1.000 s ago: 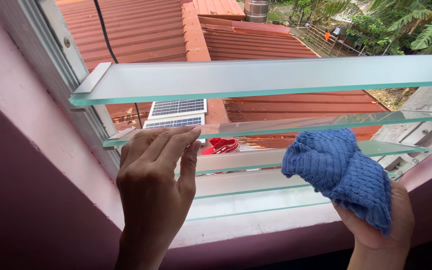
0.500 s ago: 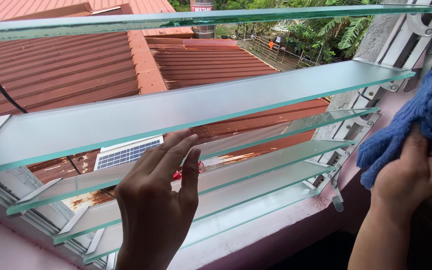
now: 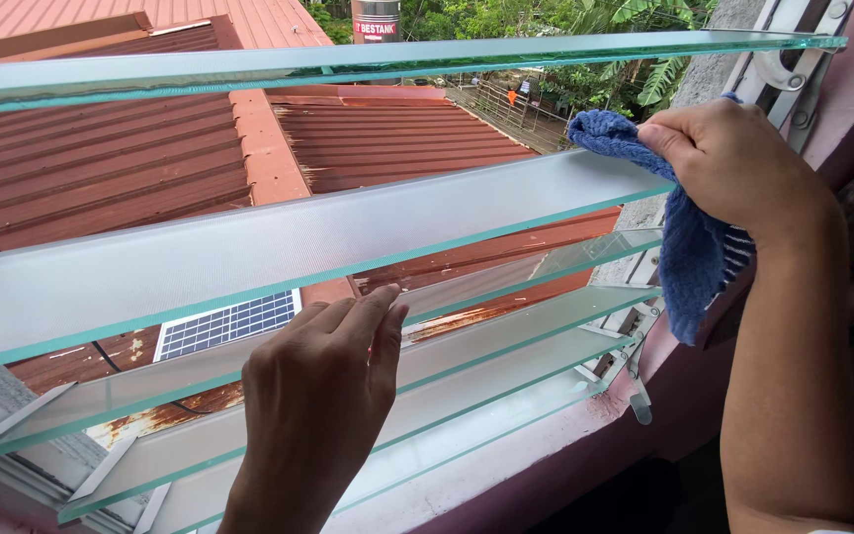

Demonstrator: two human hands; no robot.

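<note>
Right hand [image 3: 733, 163] pressing blue cloth [image 3: 689, 247] on frosted louvre slat [image 3: 289, 242], left hand [image 3: 323, 391] steadying lower slat [image 3: 506, 331]

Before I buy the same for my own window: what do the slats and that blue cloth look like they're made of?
The slats look like frosted glass: a translucent, finely textured face and greenish cut edges. The blue cloth in the right hand seems a soft woven or knitted fabric, perhaps microfibre or cotton; its waffle-like weave shows and it drapes limply. The left hand rests on a lower slat.

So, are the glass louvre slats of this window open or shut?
Open. The glass slats lie nearly flat with gaps between them, and the red roof shows through the gaps.
</note>
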